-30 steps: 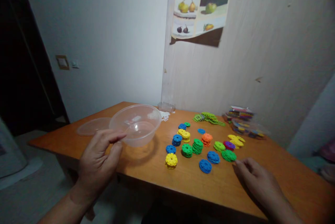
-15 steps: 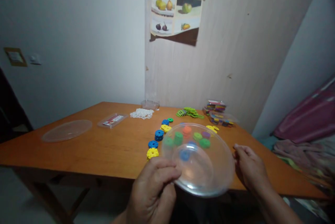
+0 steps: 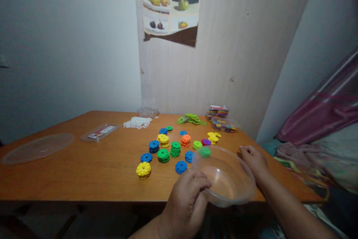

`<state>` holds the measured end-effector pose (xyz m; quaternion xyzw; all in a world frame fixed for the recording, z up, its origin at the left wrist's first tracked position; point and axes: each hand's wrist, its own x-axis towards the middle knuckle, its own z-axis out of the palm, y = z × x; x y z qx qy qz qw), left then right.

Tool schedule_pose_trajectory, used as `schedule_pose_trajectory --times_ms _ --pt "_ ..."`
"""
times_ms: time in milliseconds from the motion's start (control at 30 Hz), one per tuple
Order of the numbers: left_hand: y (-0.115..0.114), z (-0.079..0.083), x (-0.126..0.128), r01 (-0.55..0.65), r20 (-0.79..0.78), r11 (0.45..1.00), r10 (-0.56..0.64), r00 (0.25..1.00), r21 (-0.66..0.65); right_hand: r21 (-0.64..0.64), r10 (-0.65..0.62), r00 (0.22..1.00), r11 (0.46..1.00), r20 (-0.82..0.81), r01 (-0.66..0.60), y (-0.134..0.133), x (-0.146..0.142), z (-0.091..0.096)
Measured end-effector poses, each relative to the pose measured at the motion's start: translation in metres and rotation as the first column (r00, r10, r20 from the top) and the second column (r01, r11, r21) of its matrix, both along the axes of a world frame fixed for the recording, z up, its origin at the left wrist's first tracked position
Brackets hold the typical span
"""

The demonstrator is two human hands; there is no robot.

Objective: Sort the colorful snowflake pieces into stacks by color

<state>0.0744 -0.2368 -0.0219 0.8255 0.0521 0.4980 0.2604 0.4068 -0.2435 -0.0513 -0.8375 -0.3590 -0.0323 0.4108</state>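
My left hand point(image 3: 187, 198) grips the near rim of a clear plastic bowl point(image 3: 226, 179) and holds it just over the table's front edge, right of the middle. My right hand point(image 3: 253, 160) rests with curled fingers at the bowl's far right rim; whether it grips the rim I cannot tell. Just beyond the bowl, small stacks of toy discs point(image 3: 175, 148) in blue, green, yellow, orange and purple stand on the wooden table point(image 3: 84, 168). A yellow stack point(image 3: 143, 170) is nearest the front.
A clear round lid point(image 3: 36, 147) lies far left, a flat clear box point(image 3: 100, 132) and a white lace piece point(image 3: 137, 122) behind it. Green linked pieces point(image 3: 191, 119) and small tubs of discs point(image 3: 222, 119) sit by the wall. Cloth is piled on the right point(image 3: 313, 149).
The bowl went from the table's left side across to the right front, carried in my left hand. My right hand stayed near the right edge. The view swung to the right.
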Motion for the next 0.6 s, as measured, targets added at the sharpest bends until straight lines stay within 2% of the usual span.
schedule_pose_trajectory --times_ms 200,400,600 --pt "0.003 -0.006 0.004 0.006 0.004 0.999 -0.007 1.000 0.049 -0.187 0.025 0.996 0.982 0.082 -0.010 0.012 -0.001 0.006" --pt "0.003 -0.004 0.005 -0.016 0.008 0.999 0.016 1.000 0.048 -0.264 0.008 0.994 0.964 0.110 0.022 0.009 -0.008 0.006" --pt "0.002 -0.009 0.010 -0.047 0.025 0.998 0.046 0.999 0.049 -0.335 0.013 0.993 0.942 0.118 0.028 0.009 -0.009 0.007"
